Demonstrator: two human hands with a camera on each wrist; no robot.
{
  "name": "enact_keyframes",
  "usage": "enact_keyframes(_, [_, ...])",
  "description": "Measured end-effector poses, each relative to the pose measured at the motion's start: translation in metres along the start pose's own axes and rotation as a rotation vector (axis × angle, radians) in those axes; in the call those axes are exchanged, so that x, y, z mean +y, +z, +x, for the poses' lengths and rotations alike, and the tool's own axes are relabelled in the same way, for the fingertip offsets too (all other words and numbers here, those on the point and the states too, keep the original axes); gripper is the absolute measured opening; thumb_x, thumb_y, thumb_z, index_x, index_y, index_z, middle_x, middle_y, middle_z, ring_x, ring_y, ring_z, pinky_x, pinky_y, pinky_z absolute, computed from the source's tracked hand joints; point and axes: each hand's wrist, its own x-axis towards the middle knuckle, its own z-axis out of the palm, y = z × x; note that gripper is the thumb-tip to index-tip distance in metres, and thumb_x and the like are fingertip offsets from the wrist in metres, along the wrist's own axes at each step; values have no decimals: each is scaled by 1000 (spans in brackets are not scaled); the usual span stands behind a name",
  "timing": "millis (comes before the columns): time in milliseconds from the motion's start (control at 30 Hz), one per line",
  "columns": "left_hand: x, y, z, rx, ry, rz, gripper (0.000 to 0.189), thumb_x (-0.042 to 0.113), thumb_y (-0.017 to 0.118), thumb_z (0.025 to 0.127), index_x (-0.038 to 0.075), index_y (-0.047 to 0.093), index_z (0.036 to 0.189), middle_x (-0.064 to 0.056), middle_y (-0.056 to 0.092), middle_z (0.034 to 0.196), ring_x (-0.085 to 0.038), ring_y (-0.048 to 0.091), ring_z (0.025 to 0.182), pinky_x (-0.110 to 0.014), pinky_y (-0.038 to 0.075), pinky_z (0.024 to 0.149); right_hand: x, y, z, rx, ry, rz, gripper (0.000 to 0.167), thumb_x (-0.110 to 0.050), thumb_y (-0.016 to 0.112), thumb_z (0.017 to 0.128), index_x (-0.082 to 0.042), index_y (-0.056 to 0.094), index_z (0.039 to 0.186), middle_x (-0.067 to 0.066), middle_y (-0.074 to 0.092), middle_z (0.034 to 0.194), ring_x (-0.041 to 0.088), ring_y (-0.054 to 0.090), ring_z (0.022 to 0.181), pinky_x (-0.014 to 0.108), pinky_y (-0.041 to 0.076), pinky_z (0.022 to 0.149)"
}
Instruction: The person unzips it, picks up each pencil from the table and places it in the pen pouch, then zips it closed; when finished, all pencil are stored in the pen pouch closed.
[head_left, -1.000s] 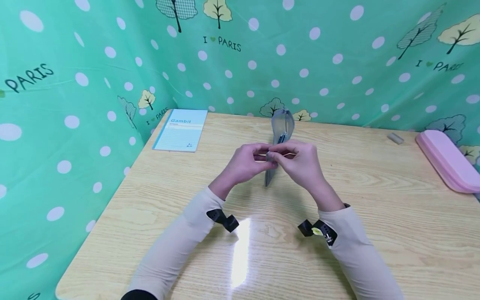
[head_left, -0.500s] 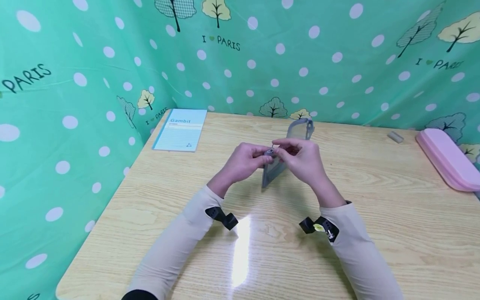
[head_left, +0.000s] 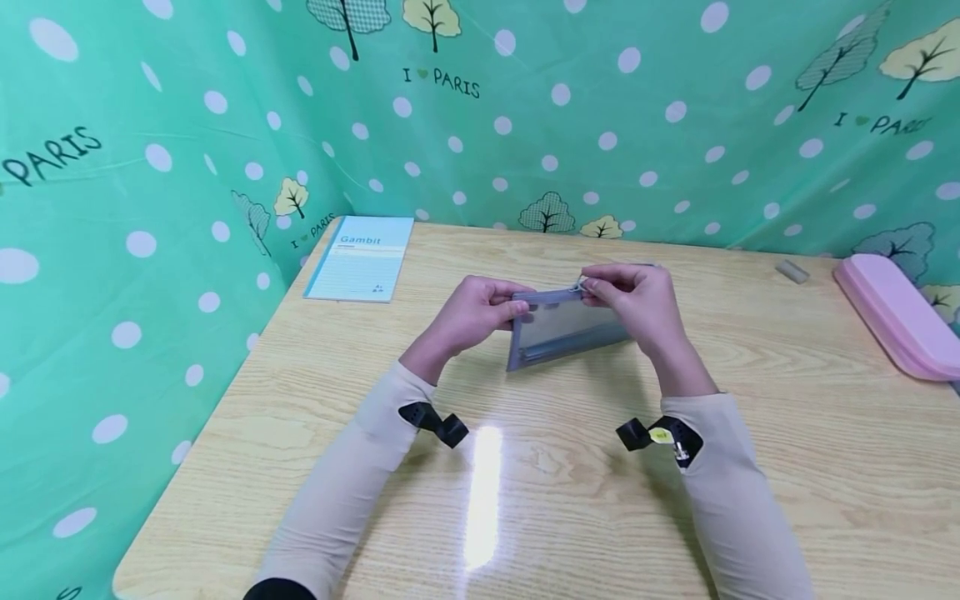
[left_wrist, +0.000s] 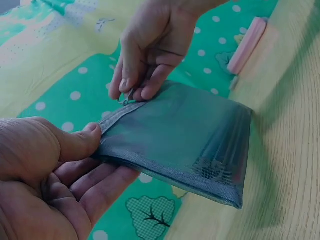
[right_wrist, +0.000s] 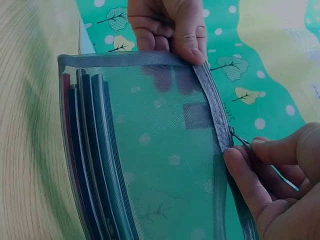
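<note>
A see-through grey mesh zip pouch is held up over the table. Several pens lie side by side along its bottom inside. My left hand pinches the pouch's upper left corner, thumb on the near face and fingers behind. With thumb and forefinger, my right hand grips the zipper pull partway along the top edge. From the left corner to the pull the zip edges run together; past it, in the right wrist view, they stand apart. My right hand covers the pouch's far right end in the head view.
A blue notebook lies at the table's back left. Back right are a small grey block and a pink pencil case. A green patterned curtain hangs behind and left of the wooden table.
The pouch has swung from nearly edge-on to broadside. My right hand, earlier close against the left, has moved right along the top edge with the zipper pull. The left hand keeps the corner.
</note>
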Motion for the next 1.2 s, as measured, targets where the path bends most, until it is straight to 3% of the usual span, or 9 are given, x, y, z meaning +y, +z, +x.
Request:
enact_keyframes(100, [0, -3, 0, 1, -8, 1, 29, 2, 60, 103, -7, 68, 129, -23, 74, 118, -32, 73, 109, -30, 64, 89, 0, -6, 2, -13, 81, 131, 26, 8, 62, 98, 16, 66, 123, -6, 74, 89, 4, 74, 76, 21, 64, 79])
enact_keyframes(200, [-1, -7, 0, 11, -13, 11, 28, 2, 60, 103, -6, 68, 129, -23, 74, 118, -32, 73, 109, -31, 64, 90, 1, -16, 3, -22, 135, 255, 23, 12, 58, 98, 0, 76, 107, -5, 76, 84, 7, 75, 74, 20, 64, 77])
enact_keyframes(300, [-3, -12, 0, 16, -21, 23, 29, 3, 60, 103, -6, 68, 129, -22, 74, 118, -32, 73, 109, -31, 64, 91, 3, -26, 4, -29, 157, 321, 40, 14, 56, 98, -17, 78, 87, -1, 76, 84, 9, 75, 73, 20, 64, 76])
enact_keyframes(733, [-5, -31, 3, 47, -93, 22, 30, 2, 59, 103, -7, 65, 132, -25, 72, 120, -34, 73, 109, -32, 65, 87, 7, -48, 8, -87, 235, 303, 40, 14, 56, 98, -16, 78, 84, 0, 75, 86, 10, 75, 76, 20, 64, 77])
enact_keyframes(1200, [-17, -48, 6, 79, -156, 31, 32, 3, 57, 105, -8, 63, 134, -25, 70, 124, -35, 72, 110, -33, 65, 88, 23, -87, 11, -121, 258, 224, 40, 10, 56, 99, -20, 79, 85, -2, 76, 86, 8, 75, 76, 18, 64, 76])
